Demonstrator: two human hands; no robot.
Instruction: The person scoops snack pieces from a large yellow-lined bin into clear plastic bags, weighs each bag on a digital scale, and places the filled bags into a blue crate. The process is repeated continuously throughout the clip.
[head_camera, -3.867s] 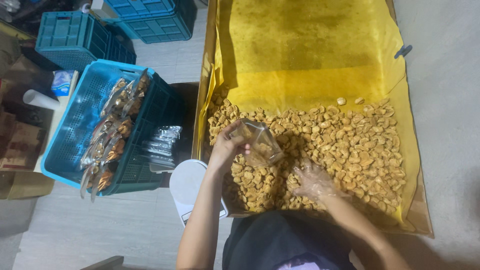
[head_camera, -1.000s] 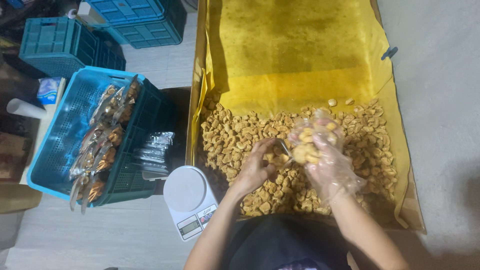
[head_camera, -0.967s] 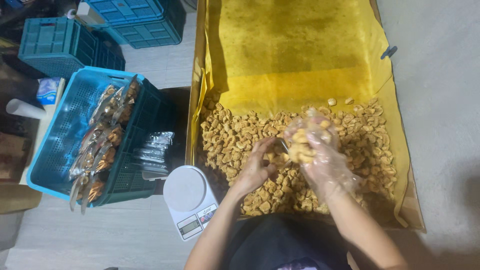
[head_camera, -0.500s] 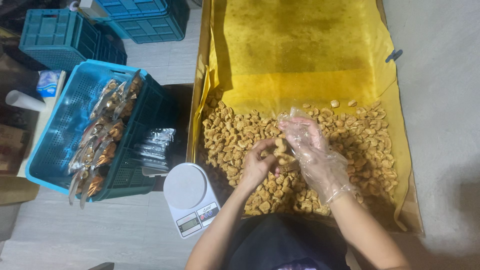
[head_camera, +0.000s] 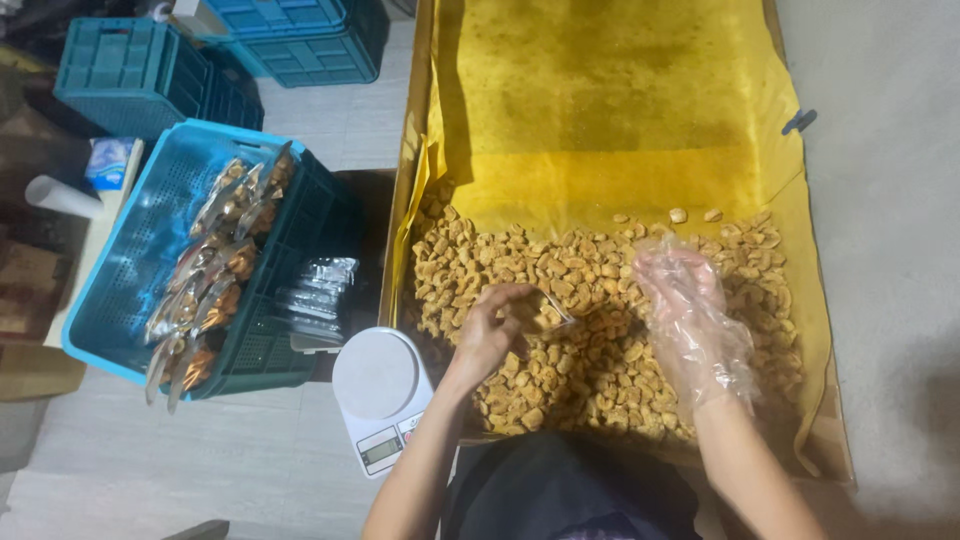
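Pinching a clear bag (head_camera: 545, 310) over the fried snacks (head_camera: 600, 350), the left hand (head_camera: 490, 335) grips closed; the gloved right hand (head_camera: 690, 310) hovers with open grip

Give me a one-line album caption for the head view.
Left hand holds a small clear bag over golden snack pieces; gloved right hand hovers open.
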